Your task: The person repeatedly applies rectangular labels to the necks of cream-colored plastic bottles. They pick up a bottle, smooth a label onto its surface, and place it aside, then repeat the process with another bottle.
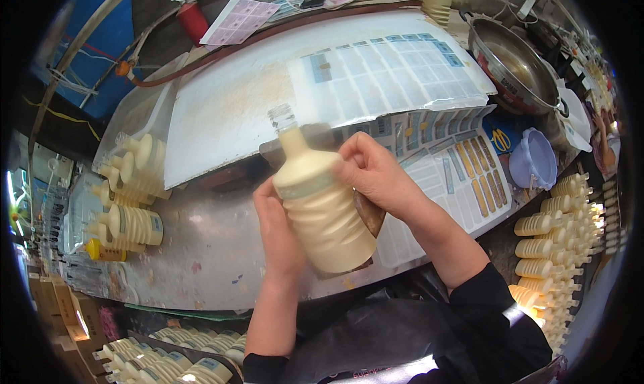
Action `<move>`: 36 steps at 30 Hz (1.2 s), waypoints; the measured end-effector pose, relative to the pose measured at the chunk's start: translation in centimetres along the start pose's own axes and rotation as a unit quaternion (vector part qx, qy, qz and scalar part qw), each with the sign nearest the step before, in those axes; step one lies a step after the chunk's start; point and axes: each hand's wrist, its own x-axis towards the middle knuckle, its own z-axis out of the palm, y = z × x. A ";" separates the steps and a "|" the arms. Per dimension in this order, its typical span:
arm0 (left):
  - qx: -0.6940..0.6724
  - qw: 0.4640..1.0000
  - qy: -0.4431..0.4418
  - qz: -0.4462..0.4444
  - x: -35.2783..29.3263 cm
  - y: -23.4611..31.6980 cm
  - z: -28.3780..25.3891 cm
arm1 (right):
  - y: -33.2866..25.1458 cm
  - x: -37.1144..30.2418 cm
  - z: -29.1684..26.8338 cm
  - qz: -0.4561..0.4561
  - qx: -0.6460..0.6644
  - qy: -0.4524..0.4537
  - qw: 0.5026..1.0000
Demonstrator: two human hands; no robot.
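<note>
A cream-coloured plastic bottle [329, 226] with a ribbed body and a clear threaded neck is tilted in front of me, its neck pointing away. My left hand [274, 216] is closed around its left side. A pale greenish label strip [310, 186] crosses the bottle just below the shoulder. At the strip's right end, my right hand [372, 172] presses with thumb and curled fingers, slightly blurred. Partly hidden behind the bottle is a brown, worn-looking piece [368, 216]. Label sheets [439, 159] lie beside my right forearm, some with gold strips.
Several similar bottles [137, 226] stand at the left, and more are massed at the right [550, 236] and lower left [164, 364]. A white board [228, 109] bears another label sheet [382, 68]. A large metal pan [516, 65] and a lilac bucket [533, 159] are at the right.
</note>
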 end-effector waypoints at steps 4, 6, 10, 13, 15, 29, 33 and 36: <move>0.055 0.998 0.024 -0.008 0.4 0.2 0.1 | -0.7 -0.2 0.3 0.014 -0.032 0.019 0.999; 0.056 0.998 0.022 -0.006 0.3 0.2 0.2 | -0.1 -0.1 0.3 0.003 -0.027 0.024 0.999; 0.039 0.999 0.023 -0.004 0.3 0.1 0.2 | 0.0 -0.2 0.3 -0.002 -0.030 0.034 0.999; 0.039 0.999 0.027 -0.007 0.3 0.2 0.4 | 0.0 -0.3 0.4 -0.006 -0.036 0.035 0.999; 0.049 0.998 0.032 -0.005 0.4 0.1 0.3 | -0.3 -0.4 0.3 0.008 -0.021 0.028 0.999; -0.048 0.997 0.053 -0.037 0.1 0.3 1.1 | -0.3 -0.7 -0.1 0.017 0.015 0.010 1.000; -0.026 0.998 0.054 -0.029 -0.1 0.3 1.0 | 0.1 -0.5 0.2 0.003 0.001 0.021 1.000; -0.023 0.998 0.054 -0.030 -0.1 0.4 1.1 | 0.2 -0.5 0.3 -0.001 -0.001 0.027 1.000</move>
